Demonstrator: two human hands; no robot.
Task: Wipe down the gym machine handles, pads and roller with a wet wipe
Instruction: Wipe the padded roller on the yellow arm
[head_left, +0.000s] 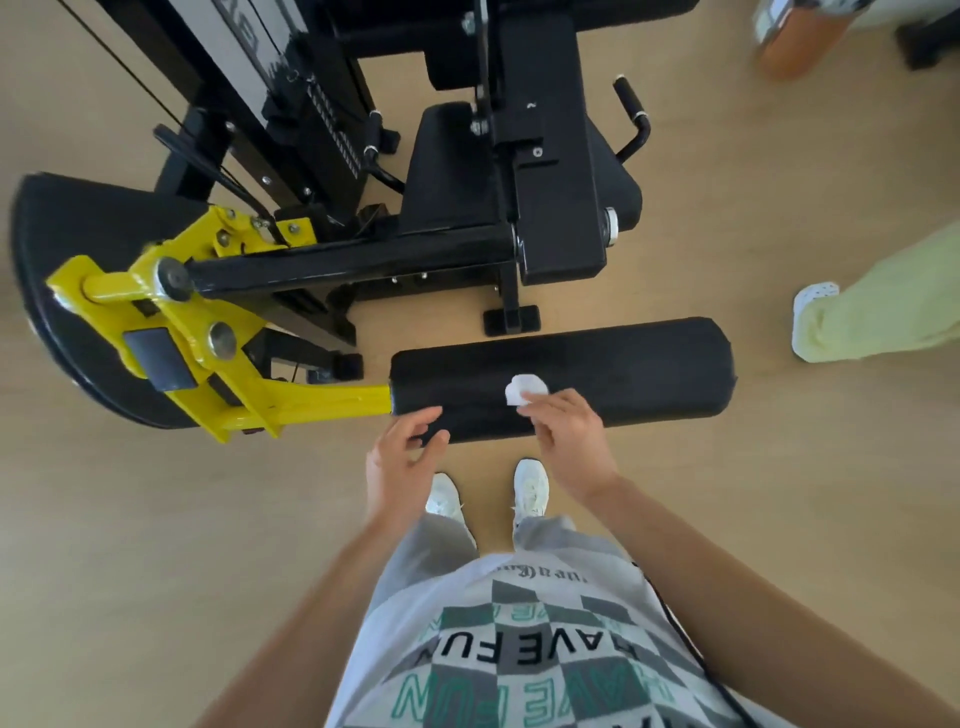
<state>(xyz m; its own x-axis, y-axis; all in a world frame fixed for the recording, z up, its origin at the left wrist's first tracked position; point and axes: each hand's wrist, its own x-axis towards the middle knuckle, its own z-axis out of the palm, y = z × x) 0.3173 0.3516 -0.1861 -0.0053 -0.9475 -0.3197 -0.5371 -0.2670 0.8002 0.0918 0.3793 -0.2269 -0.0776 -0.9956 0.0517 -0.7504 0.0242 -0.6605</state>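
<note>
Pinching a white wet wipe (525, 388) against the top of the black roller (623, 374): right hand (566, 436), fingers curled. Left hand (401, 457): open, fingers loosely spread, tips at the roller's near edge by the yellow arm (322, 402)

Place: a gym
Machine: black-framed machine (561, 234) with a yellow lever arm (218, 358)
Padding: black roller (623, 364), seat pad (441, 156)
Weights: pin-hole weight stack (332, 130)
Floor: pale wood floor (156, 519)
</note>
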